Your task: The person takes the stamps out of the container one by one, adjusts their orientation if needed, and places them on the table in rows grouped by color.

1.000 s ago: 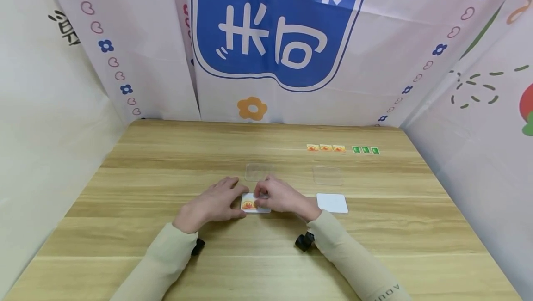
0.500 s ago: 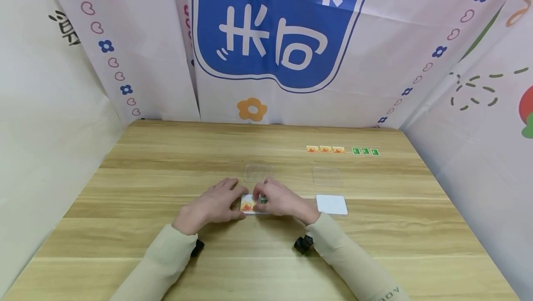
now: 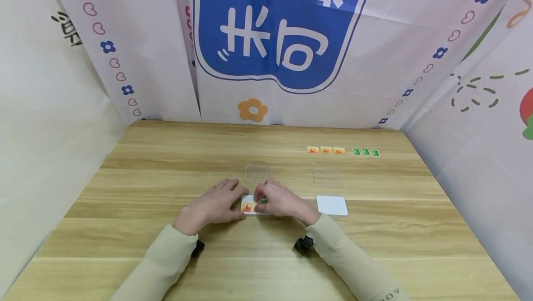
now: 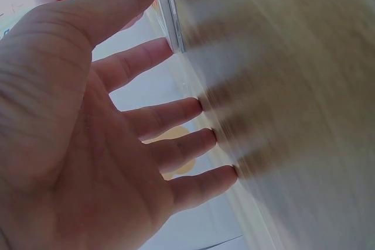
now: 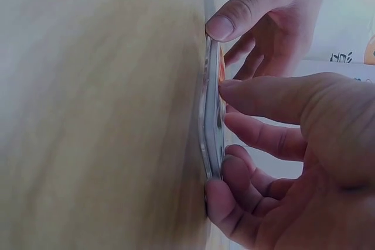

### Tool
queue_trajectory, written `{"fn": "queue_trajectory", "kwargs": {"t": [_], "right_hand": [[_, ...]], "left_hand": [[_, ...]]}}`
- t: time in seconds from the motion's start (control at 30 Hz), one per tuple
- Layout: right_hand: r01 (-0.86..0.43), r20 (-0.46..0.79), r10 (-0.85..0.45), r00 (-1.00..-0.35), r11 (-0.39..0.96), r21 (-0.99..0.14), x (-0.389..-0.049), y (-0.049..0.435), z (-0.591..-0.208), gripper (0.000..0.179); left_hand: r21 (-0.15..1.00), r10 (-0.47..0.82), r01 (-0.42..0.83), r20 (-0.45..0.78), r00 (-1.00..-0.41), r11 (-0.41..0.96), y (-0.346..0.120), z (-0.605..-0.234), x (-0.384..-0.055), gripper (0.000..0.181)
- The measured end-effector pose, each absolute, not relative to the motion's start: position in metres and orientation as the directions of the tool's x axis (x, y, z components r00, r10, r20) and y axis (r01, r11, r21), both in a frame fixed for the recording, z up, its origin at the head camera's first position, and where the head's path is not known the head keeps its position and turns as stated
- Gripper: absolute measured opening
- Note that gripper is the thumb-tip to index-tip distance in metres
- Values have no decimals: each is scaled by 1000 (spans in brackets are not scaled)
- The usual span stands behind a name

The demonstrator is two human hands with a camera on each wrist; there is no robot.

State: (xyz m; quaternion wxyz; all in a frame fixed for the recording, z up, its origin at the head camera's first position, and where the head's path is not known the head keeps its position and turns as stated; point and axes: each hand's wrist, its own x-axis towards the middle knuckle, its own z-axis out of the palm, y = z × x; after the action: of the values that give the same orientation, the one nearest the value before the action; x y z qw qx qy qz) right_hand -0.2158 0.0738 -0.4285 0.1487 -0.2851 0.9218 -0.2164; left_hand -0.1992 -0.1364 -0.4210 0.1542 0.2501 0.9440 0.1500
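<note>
Green patch (image 3: pixel 264 201) newly visible on card (image 3: pixel 249 198) under curled right hand (image 3: pixel 281 199), grip unclear; left hand (image 3: pixel 214 202) outspread against edge.

Pale wood-grain desk (image 3: pixel 250 264), grain running side to side. At its far edge I have a white back cloth (image 3: pixel 366 97) hanging as a wall: big blue emblem (image 3: pixel 262 67) with white lettering, orange flower (image 3: pixel 243 109) beneath. Left cloth (image 3: pixel 54 120) and right cloth (image 3: pixel 470 153), both printed, rise beyond the side edges. Light reads soft to me.
</note>
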Motion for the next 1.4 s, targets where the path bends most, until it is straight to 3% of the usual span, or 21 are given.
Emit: {"fn": "queue_trajectory", "kwargs": {"t": [0.83, 1.4], "right_hand": [[-535, -122, -633, -765, 729, -426, -208, 70, -426, 16], [-570, -69, -655, -752, 700, -429, -209, 70, -428, 5]], "left_hand": [[359, 519, 425, -224, -825, 831, -137, -421, -197, 58], [342, 518, 430, -227, -825, 835, -135, -419, -197, 58]]}}
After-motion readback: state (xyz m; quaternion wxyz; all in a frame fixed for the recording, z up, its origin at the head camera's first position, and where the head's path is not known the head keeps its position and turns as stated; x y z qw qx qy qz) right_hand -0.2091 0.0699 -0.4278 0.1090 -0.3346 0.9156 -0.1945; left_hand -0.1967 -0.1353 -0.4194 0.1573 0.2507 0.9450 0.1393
